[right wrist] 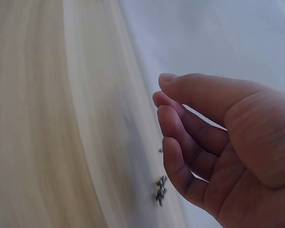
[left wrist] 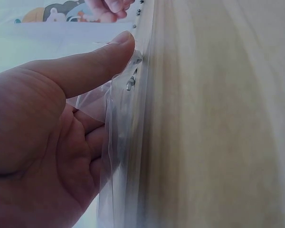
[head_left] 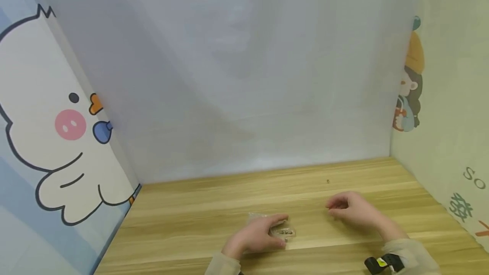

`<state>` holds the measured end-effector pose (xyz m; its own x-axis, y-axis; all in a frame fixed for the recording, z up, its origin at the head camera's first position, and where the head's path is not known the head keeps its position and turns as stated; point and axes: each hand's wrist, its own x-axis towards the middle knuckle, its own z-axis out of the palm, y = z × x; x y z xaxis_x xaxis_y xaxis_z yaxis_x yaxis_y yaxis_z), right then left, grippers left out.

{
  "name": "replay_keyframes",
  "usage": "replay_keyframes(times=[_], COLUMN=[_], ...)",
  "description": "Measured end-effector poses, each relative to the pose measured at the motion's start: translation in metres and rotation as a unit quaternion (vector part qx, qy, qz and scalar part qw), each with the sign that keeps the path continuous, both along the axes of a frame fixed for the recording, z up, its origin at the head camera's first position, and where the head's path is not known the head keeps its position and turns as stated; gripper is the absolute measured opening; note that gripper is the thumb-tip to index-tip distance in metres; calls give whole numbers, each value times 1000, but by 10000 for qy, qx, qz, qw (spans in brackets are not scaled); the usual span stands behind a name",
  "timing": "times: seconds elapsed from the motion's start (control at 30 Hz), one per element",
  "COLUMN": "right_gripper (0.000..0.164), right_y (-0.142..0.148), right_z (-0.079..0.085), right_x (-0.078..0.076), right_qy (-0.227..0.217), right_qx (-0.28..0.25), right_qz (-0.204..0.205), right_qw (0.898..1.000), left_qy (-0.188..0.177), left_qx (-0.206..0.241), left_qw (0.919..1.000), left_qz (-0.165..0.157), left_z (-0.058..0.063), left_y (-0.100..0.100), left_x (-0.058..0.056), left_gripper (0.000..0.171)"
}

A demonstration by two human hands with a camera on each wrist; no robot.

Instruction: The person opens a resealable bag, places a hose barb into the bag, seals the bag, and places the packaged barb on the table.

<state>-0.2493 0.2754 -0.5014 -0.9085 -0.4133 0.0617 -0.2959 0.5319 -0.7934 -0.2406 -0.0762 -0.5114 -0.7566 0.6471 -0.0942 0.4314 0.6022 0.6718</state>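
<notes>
We see a person's left hand [head_left: 259, 234] low at the middle of the wood-grained table [head_left: 183, 224], resting against a clear plastic bag [left wrist: 116, 147] that lies on the tabletop. Its grip is spread, thumb and forefinger well apart in a wide curve, with one end of the bag showing between them; from the left wrist we see the thumb tip touching the plastic and the other fingers bent behind it. Small metal pieces [head_left: 285, 232] show at that end of the bag, in the gap between thumb and forefinger, though we cannot tell whether every one of them is inside it. The right hand [head_left: 357, 212] is off to the right, well apart from the left, its fingers loosely curved and its thumb near the forefinger with a slight gap; we can make out nothing in this grip. From the right wrist we find a little cluster of metal parts [right wrist: 161, 190] on the table, past the fingertips, with a tiny single piece near it. Another small piece [head_left: 327, 181] lies alone toward the back of the table. Behind the table we have a pale sheet [head_left: 267, 75], with a white cartoon bird [head_left: 34, 79] on the left wall and a cartoon girl [head_left: 410, 88] on the right.
</notes>
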Motion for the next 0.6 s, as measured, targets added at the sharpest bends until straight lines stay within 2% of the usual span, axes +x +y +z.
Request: replay_keyframes(times=[0.6], right_gripper=[21], right_y=[44], right_z=[-1], right_x=[6], right_qy=[192], right_qx=[316], right_qz=[-650], right_qw=[9972], left_qy=[-110], left_qx=[49], left_qw=[9999], left_qz=[-1], left_z=[1], left_y=[0], left_x=[0], left_gripper=[79])
